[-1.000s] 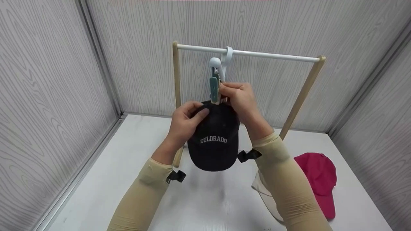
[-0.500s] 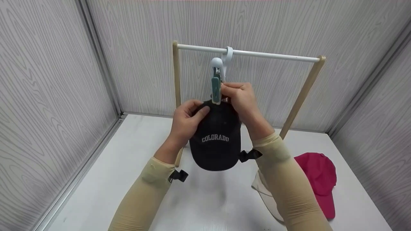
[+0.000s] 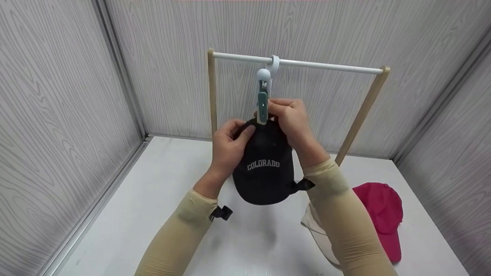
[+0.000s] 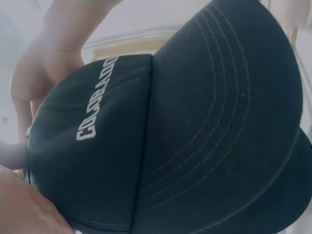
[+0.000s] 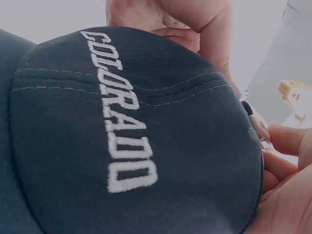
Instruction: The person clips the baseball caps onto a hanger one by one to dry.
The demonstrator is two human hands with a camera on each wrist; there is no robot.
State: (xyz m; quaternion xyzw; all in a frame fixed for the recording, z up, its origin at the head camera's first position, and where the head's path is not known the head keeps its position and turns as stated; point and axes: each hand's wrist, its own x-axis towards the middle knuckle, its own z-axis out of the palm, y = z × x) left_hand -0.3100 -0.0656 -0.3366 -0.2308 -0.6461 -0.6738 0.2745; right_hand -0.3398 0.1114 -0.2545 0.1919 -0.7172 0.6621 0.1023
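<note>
A black cap (image 3: 264, 147) with white COLORADO lettering hangs brim down beneath a teal clip (image 3: 262, 107). This clip sits at the near end of a white hanger (image 3: 263, 74), seen almost end-on. My left hand (image 3: 230, 147) pinches the left side of the cap's crown between thumb and fingers. On the other side, my right hand (image 3: 293, 119) pinches the clip just above the crown; in the right wrist view its thumb (image 5: 290, 139) lies against the clip's pale tip (image 5: 261, 129). Behind the brim (image 4: 229, 122), the left wrist view shows another dark brim (image 4: 287, 190).
A rack with wooden legs (image 3: 362, 115) and a white rail (image 3: 326, 67) carries the hanger. On the white table (image 3: 126, 214), a red cap (image 3: 379, 211) and a cream cap (image 3: 320, 237) lie at the right, partly behind my right sleeve. Grey wood-patterned walls (image 3: 161, 50) surround it.
Both hands, the black cap and the clip have shifted a little to the right. The hanger's near end has swung right too, and now points more squarely at the head camera.
</note>
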